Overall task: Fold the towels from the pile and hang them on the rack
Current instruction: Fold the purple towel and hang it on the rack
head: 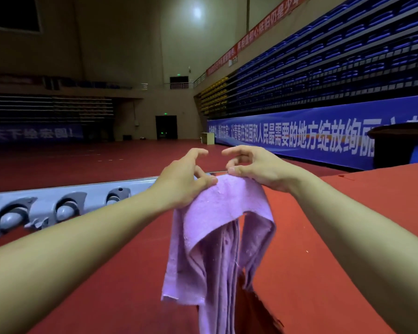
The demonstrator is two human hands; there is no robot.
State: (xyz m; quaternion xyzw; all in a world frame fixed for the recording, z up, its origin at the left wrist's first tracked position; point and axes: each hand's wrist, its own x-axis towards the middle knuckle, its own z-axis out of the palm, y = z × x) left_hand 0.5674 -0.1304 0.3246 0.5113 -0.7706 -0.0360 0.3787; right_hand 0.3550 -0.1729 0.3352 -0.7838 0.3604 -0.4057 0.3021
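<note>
**Both hands on a purple towel at the rack's bar**

Both bare forearms reach forward from the bottom corners and meet near the centre. The left hand (182, 183) is seen from the back, its thumb pressing onto the top fold of the purple towel (217, 237) while the index finger stretches forward, slightly bent; the other fingers are hidden behind the cloth. The right hand (253, 168) pinches the towel's upper edge between thumb and a curled finger, the index finger arched above and pointing toward the left hand. So each hand grasps the towel at its top.

The towel drapes over the thin metal bar (219, 172), which shows only between the two hands, and hangs down in loose folds, its lower ends reaching the bottom of the view. To the left the grey rack (58, 203) extends sideways, with rounded clips along its face. Below lies a red floor (323, 273); a blue banner (299, 136) with white characters runs along the stands at right.
</note>
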